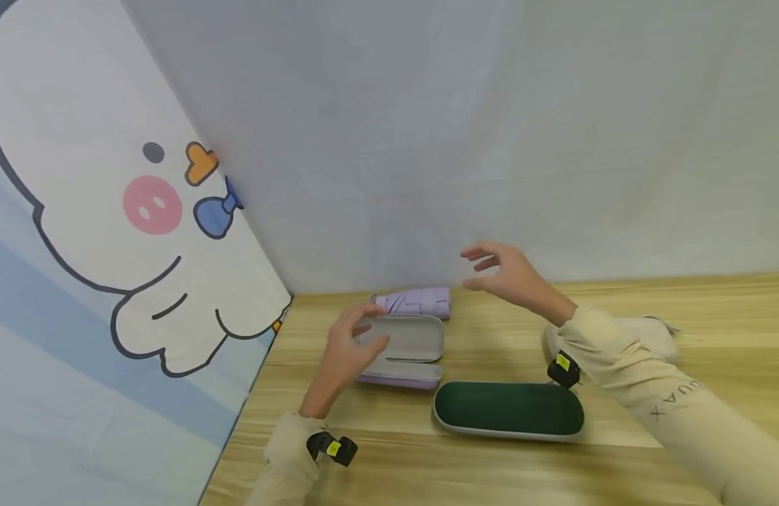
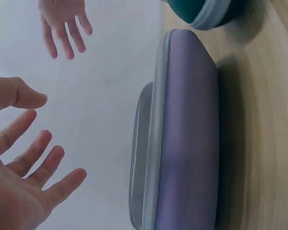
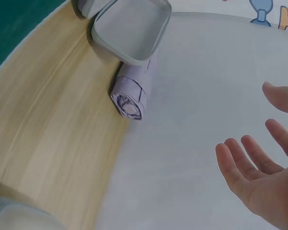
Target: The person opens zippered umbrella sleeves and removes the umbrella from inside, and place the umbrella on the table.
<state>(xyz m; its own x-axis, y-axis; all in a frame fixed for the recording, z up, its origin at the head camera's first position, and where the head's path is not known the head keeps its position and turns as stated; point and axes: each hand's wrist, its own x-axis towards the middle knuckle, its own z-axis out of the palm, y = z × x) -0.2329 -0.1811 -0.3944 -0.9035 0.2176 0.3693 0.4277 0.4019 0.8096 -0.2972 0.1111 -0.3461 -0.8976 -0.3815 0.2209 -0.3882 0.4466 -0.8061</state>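
Note:
My left hand [image 1: 346, 350] hovers over the left part of an open case [image 1: 419, 339], fingers loosely bent and holding nothing. The case has a grey lining and a purple outer shell [image 2: 189, 129]; its lid stands tipped back. Behind it lies a rolled lilac bundle [image 1: 421, 302], its coiled end [image 3: 128, 106] visible in the right wrist view. My right hand [image 1: 514, 278] is raised at the back of the table, right of the bundle, with thumb and fingers spread apart and nothing between them.
A long dark green case [image 1: 509, 409] with a pale rim lies shut in front, right of the purple one. Under my right forearm sits a beige pouch [image 1: 648, 339], partly hidden by the sleeve. A white curtain [image 1: 553, 140] rises behind the wooden table [image 1: 389, 450]; a cartoon-printed sheet [image 1: 79, 232] hangs at left.

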